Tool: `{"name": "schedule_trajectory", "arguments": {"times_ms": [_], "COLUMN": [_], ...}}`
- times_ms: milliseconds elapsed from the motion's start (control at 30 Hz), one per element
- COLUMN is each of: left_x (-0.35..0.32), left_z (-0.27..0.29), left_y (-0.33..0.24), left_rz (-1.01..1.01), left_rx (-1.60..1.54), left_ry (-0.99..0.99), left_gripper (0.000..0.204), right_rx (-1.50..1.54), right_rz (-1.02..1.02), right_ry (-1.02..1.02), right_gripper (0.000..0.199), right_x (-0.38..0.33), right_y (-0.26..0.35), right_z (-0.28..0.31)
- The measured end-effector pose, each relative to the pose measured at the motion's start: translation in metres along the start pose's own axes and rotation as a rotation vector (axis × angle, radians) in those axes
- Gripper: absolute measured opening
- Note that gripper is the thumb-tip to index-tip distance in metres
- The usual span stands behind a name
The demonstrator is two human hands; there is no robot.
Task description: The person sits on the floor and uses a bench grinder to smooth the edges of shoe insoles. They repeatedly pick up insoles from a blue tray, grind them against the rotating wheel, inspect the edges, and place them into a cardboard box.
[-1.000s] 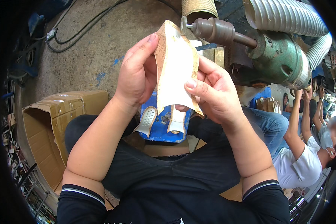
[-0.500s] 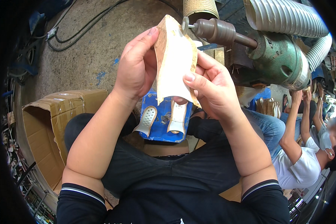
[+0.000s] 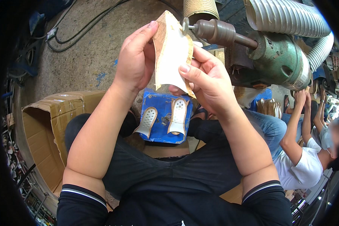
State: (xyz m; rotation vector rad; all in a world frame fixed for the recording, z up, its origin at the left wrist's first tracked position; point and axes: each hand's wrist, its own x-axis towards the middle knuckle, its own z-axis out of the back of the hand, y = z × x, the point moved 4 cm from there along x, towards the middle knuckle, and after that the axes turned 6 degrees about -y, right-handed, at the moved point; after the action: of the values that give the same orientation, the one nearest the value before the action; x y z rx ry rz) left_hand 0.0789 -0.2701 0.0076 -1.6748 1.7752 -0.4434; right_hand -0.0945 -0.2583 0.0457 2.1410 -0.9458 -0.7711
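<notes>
With our left hand and right hand both gripping the tan shoe piece beside the grinder spindle, fingertips could graze its tip.

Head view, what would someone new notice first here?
First, the two hands raised at centre: the left hand and right hand grip a tan and white shoe piece between them, close to the spindle of a green motor at upper right. Below, two white perforated insoles lie on a blue board, with an open carton at left.
</notes>
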Motion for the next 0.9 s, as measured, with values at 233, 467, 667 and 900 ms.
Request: {"name": "schedule_trajectory", "arguments": {"times_ms": [233, 467, 667, 900], "left_x": [0.015, 0.017, -0.016, -0.022], "left_z": [0.006, 0.015, 0.007, -0.007], "left_y": [-0.003, 0.012, 0.019, 0.006], "left_rz": [-0.027, 0.063, 0.089, 0.11], "left_rx": [0.057, 0.159, 0.052, -0.005], "left_ry": [-0.04, -0.177, -0.179, -0.11], "left_gripper": [0.033, 0.045, 0.038, 0.04], "right_rx": [-0.081, -0.122, -0.137, -0.115], "right_rz": [0.029, -0.104, -0.189, -0.09], "right_ry": [-0.016, -0.116, -0.131, -0.069], "right_gripper": [0.052, 0.048, 0.046, 0.057], "right_x": [0.016, 0.015, 0.0, -0.009], "right_y": [-0.008, -0.026, -0.021, -0.011], "right_z": [0.006, 0.012, 0.018, 0.002]}}
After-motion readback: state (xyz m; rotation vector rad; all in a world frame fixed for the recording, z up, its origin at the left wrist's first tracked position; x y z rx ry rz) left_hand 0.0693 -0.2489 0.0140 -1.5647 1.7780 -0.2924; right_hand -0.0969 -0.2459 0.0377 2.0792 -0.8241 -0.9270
